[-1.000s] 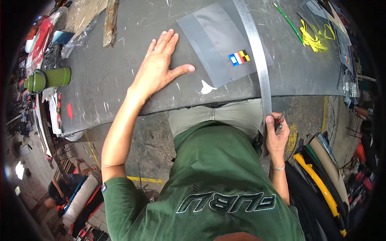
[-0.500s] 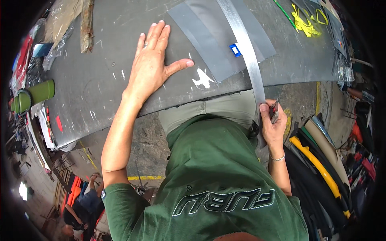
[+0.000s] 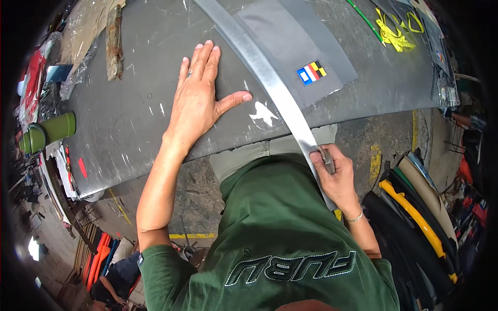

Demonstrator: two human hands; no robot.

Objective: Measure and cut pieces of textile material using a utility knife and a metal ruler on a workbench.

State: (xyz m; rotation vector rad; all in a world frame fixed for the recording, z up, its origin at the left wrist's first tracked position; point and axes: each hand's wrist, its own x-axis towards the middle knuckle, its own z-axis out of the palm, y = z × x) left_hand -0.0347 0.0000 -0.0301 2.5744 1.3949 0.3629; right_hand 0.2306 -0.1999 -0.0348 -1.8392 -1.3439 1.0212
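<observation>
My left hand (image 3: 199,98) lies flat on the dark worktop (image 3: 140,129), thumb spread and nothing in it. A long metal straightedge (image 3: 272,80) runs across the worktop from the far edge and past the near edge. My right hand (image 3: 336,176) grips its near end, thumb on top. A small grey metal tool, perhaps a utility knife (image 3: 327,160), is also in that hand; its kind is partly hidden by the fingers. Right of the straightedge lies a grey fabric sheet (image 3: 306,46) with a colourful flag-patterned patch (image 3: 311,72). The straightedge rests along the sheet's left side.
A wooden stick (image 3: 114,44) and a green bottle (image 3: 54,129) are on the left. Yellow strapping (image 3: 391,33) and a green rod (image 3: 365,20) lie at the far right. Rolls of material (image 3: 415,207) stand right of me. Another person (image 3: 116,280) is at lower left.
The straightedge has swung and slid left, from across the patch to the sheet's left side, uncovering the whole patch. My right hand moved left and slightly nearer with it; my left hand stays put.
</observation>
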